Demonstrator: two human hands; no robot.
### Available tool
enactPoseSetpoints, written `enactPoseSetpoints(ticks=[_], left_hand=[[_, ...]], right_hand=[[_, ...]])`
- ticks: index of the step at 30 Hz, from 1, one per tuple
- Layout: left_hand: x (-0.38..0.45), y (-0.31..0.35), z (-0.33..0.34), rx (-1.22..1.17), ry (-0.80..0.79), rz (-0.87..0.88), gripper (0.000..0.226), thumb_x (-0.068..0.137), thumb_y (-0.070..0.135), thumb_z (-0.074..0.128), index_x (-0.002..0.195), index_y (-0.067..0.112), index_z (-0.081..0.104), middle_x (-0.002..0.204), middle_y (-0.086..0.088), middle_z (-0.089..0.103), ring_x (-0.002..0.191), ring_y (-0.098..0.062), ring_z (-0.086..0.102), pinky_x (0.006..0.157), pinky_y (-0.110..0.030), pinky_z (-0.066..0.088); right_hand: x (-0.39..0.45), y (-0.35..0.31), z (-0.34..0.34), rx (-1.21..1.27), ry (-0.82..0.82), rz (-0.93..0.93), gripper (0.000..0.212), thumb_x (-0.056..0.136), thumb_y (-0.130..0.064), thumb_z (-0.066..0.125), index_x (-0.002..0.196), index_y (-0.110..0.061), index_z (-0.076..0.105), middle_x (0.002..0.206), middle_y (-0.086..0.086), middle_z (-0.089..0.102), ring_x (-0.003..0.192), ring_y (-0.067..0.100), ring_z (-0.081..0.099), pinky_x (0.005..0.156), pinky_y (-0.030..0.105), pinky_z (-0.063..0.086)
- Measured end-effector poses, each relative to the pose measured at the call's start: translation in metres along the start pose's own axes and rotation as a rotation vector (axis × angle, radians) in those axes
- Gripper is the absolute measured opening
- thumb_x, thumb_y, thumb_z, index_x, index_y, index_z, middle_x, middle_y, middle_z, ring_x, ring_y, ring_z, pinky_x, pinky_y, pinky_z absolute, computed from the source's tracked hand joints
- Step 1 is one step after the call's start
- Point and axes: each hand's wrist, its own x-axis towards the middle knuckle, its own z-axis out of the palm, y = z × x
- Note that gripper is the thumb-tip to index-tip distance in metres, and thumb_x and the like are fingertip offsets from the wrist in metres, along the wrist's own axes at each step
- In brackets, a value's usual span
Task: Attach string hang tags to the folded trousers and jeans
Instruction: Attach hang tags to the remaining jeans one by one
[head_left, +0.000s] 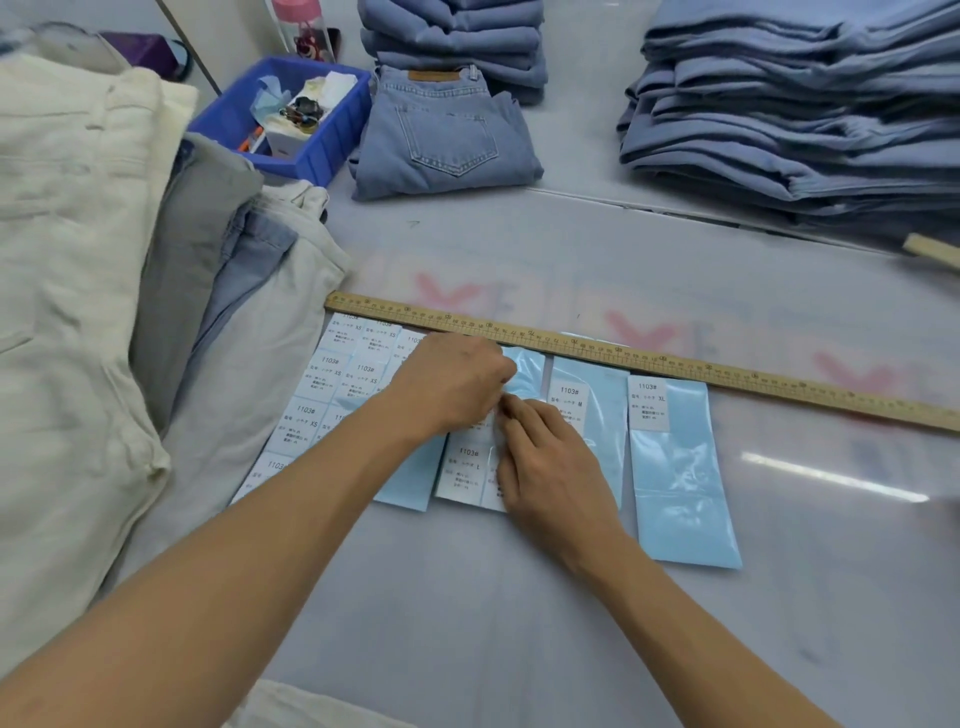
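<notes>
Several light-blue backing strips with white size labels lie in a row on the grey table below a long wooden ruler (644, 358). The strip marked XL (680, 467) lies at the right, a sheet of XS labels (332, 384) at the left. Both hands meet over the middle strip (467, 467). My left hand (452, 389) pinches a white label at its fingertips. My right hand (545, 462) rests on the strip and pinches the same label from the other side. Folded blue jeans (441, 135) lie beyond the ruler.
A heap of cream, grey and pale trousers (104, 260) fills the left side. A blue plastic bin (311, 150) of small items stands at the back, a pink bottle (301, 26) behind it. Tall stacks of folded jeans (805, 114) stand at the back right and at the back centre.
</notes>
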Motion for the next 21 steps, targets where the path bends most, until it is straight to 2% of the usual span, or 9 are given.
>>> enactPoseSetpoints(ticks=[3,6,9,11,13,18,21], left_hand=[[0.004,-0.004,-0.006,-0.286,-0.051,-0.18,0.013,0.092,0.024,0.056,0.087,0.028,0.067,0.094,0.008,0.069,0.089,-0.018,0.063,0.067,-0.03,0.041],[0.002,-0.008,-0.003,-0.583,-0.04,-0.329,0.01,0.09,0.024,0.066,0.086,0.026,0.075,0.087,0.013,0.071,0.086,-0.011,0.065,0.073,-0.03,0.051],[-0.002,-0.015,0.003,-0.89,0.029,-0.457,0.008,0.088,0.022,0.073,0.083,0.023,0.079,0.079,0.013,0.072,0.079,-0.004,0.066,0.076,-0.028,0.054],[-0.005,-0.019,0.006,-1.068,0.097,-0.556,0.009,0.087,0.018,0.074,0.08,0.022,0.078,0.069,0.011,0.071,0.067,-0.006,0.063,0.072,-0.028,0.054],[-0.007,-0.023,0.006,-1.226,0.184,-0.624,0.012,0.086,0.014,0.076,0.077,0.022,0.078,0.066,0.008,0.07,0.064,-0.009,0.063,0.066,-0.027,0.055],[-0.009,-0.039,-0.007,-1.348,0.369,-0.653,0.016,0.088,0.012,0.077,0.076,0.023,0.075,0.059,0.017,0.064,0.056,0.002,0.055,0.055,-0.014,0.043],[-0.014,-0.049,-0.022,-1.375,0.475,-0.638,0.016,0.09,0.011,0.075,0.079,0.022,0.075,0.057,0.015,0.061,0.05,0.0,0.05,0.049,-0.012,0.039]], right_hand=[[-0.001,0.0,0.001,-0.009,0.015,-0.012,0.038,0.093,-0.012,0.054,0.127,0.002,0.063,0.131,0.014,0.063,0.121,0.031,0.056,0.109,0.037,0.043],[-0.001,0.001,0.0,-0.009,0.0,-0.021,0.04,0.093,-0.013,0.054,0.13,0.0,0.061,0.139,0.012,0.059,0.122,0.029,0.054,0.107,0.038,0.044],[-0.001,0.0,0.001,-0.033,-0.029,-0.014,0.042,0.094,-0.016,0.051,0.132,-0.002,0.06,0.148,0.01,0.053,0.12,0.027,0.052,0.104,0.038,0.046],[-0.001,0.0,0.002,-0.034,-0.03,-0.001,0.042,0.093,-0.017,0.053,0.132,-0.002,0.06,0.147,0.009,0.054,0.121,0.027,0.052,0.103,0.039,0.047],[-0.001,0.001,0.002,-0.032,-0.03,0.003,0.042,0.091,-0.016,0.055,0.131,-0.003,0.06,0.147,0.009,0.055,0.122,0.028,0.052,0.104,0.039,0.046],[-0.002,0.002,0.001,-0.001,-0.031,0.01,0.043,0.09,-0.015,0.058,0.132,-0.004,0.06,0.148,0.007,0.054,0.124,0.026,0.05,0.106,0.037,0.045],[-0.001,0.0,-0.001,0.02,-0.039,0.017,0.042,0.092,-0.015,0.058,0.133,-0.005,0.059,0.148,0.005,0.054,0.125,0.024,0.049,0.106,0.036,0.045]])
